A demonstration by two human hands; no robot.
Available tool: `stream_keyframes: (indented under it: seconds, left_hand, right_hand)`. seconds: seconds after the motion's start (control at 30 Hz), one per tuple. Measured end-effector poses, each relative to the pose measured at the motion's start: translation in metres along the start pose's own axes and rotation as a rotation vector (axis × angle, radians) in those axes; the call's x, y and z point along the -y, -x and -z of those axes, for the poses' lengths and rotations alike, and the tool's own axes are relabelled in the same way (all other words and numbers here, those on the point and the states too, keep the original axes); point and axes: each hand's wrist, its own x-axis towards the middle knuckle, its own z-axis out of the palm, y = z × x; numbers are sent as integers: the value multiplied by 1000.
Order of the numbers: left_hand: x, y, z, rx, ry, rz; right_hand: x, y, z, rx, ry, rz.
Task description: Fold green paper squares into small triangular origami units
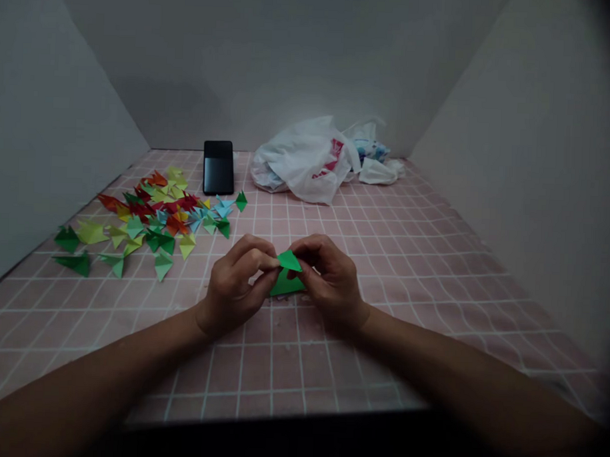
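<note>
Between my two hands is a small folded piece of bright green paper. My left hand pinches its left corner between thumb and forefinger. On the other side, my right hand grips the right corner, with its fingers curled behind. Just under the folded piece, a flat green paper shows; whether it is a separate sheet I cannot tell. To the left lie many folded paper pieces in green, yellow, red, orange and light blue, loosely heaped.
A black phone leans or lies at the back left. White plastic bags with red print sit at the back, beside a blue-and-white packet and crumpled white material. A pink checked cloth covers the table, walled on three sides.
</note>
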Motion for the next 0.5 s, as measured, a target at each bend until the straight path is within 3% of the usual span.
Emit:
stream_keyframes:
  seconds: [0.37,0.5]
  left_hand:
    - [-1,-1,-2,10,113,117]
    - [1,-1,-4,23,249,287]
  right_hand:
    - [0,-6,5,82,83,137]
    - [-4,-8,5,123,62,103]
